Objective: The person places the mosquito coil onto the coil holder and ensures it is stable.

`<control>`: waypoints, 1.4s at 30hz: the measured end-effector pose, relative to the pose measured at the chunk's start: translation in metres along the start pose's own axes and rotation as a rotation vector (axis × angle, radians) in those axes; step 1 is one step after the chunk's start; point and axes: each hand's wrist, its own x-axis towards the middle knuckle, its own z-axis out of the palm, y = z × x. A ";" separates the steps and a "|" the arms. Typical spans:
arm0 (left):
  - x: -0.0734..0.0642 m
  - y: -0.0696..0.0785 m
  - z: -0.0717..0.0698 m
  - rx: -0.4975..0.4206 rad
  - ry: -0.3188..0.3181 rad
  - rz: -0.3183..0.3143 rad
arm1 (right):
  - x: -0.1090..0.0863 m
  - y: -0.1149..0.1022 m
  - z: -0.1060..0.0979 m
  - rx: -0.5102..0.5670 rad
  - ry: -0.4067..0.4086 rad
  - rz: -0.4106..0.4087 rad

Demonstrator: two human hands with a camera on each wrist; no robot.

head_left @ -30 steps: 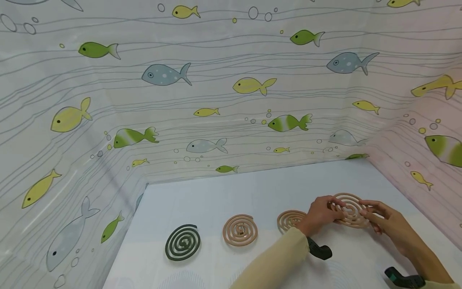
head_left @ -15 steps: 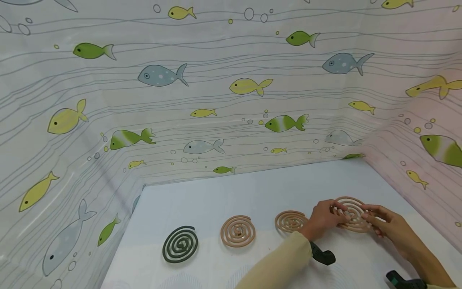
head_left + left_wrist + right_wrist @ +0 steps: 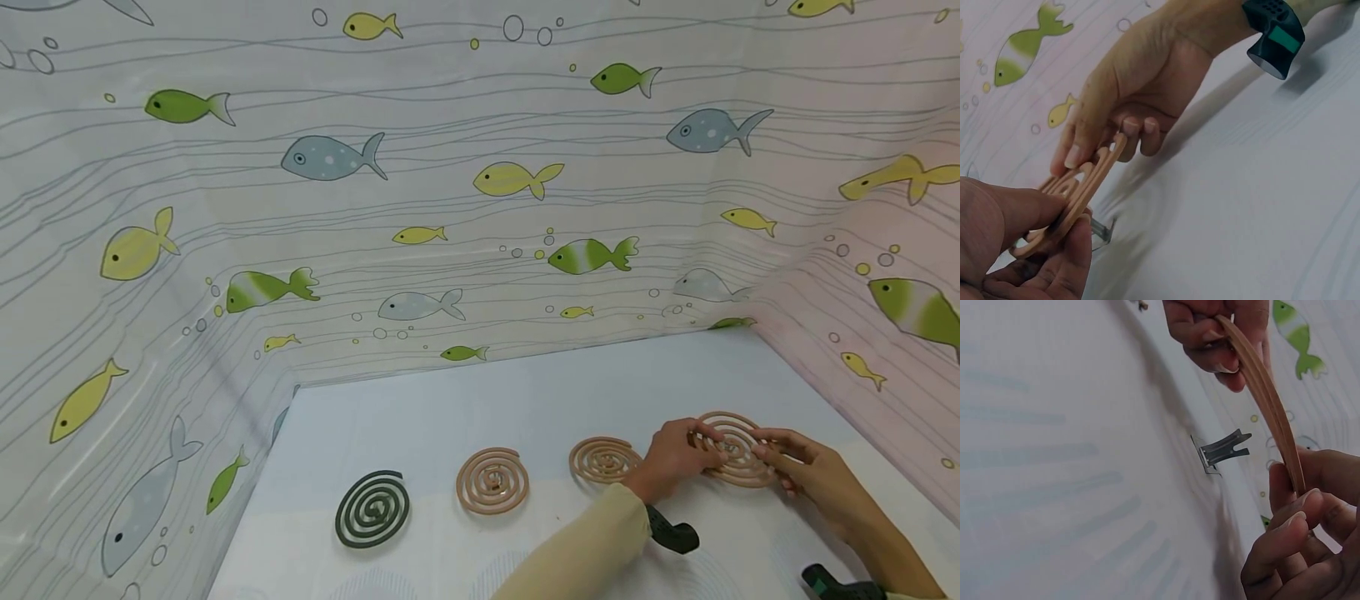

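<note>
In the head view, both hands hold a brown spiral mosquito coil (image 3: 738, 482) over the right part of the table. My left hand (image 3: 671, 457) pinches its left side between thumb and fingers, as the left wrist view also shows. The right hand (image 3: 813, 477) grips the opposite edge with thumb and fingertips. Seen edge-on in the right wrist view, the coil (image 3: 1269, 412) is tilted above the tabletop. Beneath it stands a small metal coil stand (image 3: 1227, 449) with a forked upright tip, apart from the coil.
Leftward along the white table (image 3: 420, 417) sit a brown coil (image 3: 600, 460) partly behind the left wrist, another brown coil (image 3: 492, 500) and a dark green coil (image 3: 372, 542). Fish-printed sheeting (image 3: 465, 267) walls the table at the back and sides.
The head view has shifted slightly, moving the scene a little left. Both hands and the held coil sit slightly lower than a second ago; the grip is the same.
</note>
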 end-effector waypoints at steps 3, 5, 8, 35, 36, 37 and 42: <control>0.000 -0.001 0.001 -0.004 0.002 -0.010 | 0.000 0.000 0.000 0.003 0.000 0.014; 0.000 -0.001 0.002 -0.014 0.000 -0.022 | 0.000 0.000 0.000 0.004 0.006 0.027; 0.001 -0.003 0.003 -0.043 -0.010 -0.044 | 0.000 0.000 0.001 0.004 0.012 0.047; 0.004 -0.004 0.008 -0.010 0.060 -0.107 | 0.001 -0.003 0.006 -0.004 0.021 0.076; 0.004 -0.004 0.008 -0.005 0.065 -0.104 | 0.001 -0.003 0.005 -0.007 0.024 0.072; 0.005 -0.004 0.008 0.004 0.071 -0.102 | 0.002 -0.003 0.005 -0.007 0.026 0.069; 0.004 -0.005 0.009 0.011 0.069 -0.105 | 0.002 -0.002 0.004 -0.006 0.014 0.092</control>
